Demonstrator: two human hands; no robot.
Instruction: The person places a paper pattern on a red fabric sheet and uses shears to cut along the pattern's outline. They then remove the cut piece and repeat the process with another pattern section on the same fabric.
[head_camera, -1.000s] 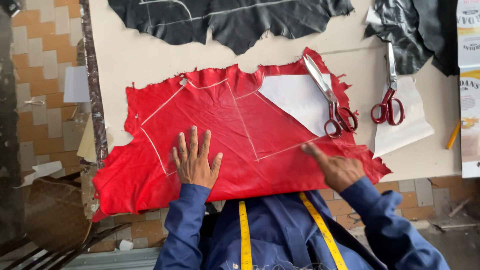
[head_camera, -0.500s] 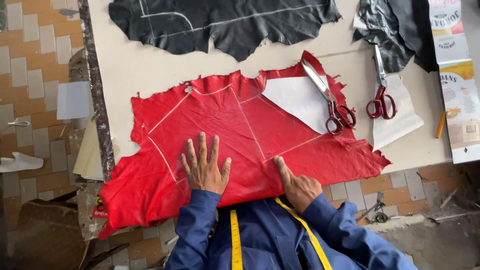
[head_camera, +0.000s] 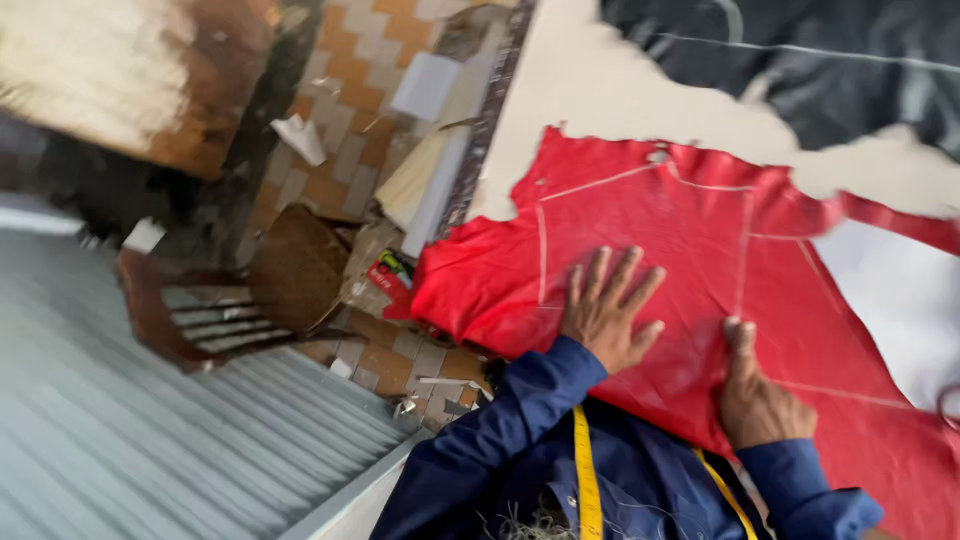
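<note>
A large piece of red leather (head_camera: 640, 230) marked with pale chalk lines lies on a cream table (head_camera: 590, 90), its left edge hanging over the side. My left hand (head_camera: 607, 310) rests flat on it with the fingers spread. My right hand (head_camera: 755, 395) presses on the leather just to the right, forefinger stretched along the surface. Both arms wear blue sleeves, and a yellow tape measure (head_camera: 583, 470) hangs at my chest. A white paper pattern (head_camera: 900, 300) lies on the leather at the right.
Black leather (head_camera: 830, 70) lies at the table's far side. To the left, below the table edge, are a tiled orange floor (head_camera: 350, 130), paper and cardboard scraps (head_camera: 420, 180), a brown wooden chair (head_camera: 230, 290) and a grey corrugated sheet (head_camera: 180, 440).
The view has swung left and tilted, so the scissors are out of sight and the floor shows. My right hand has moved left, closer to my left hand, which stays flat.
</note>
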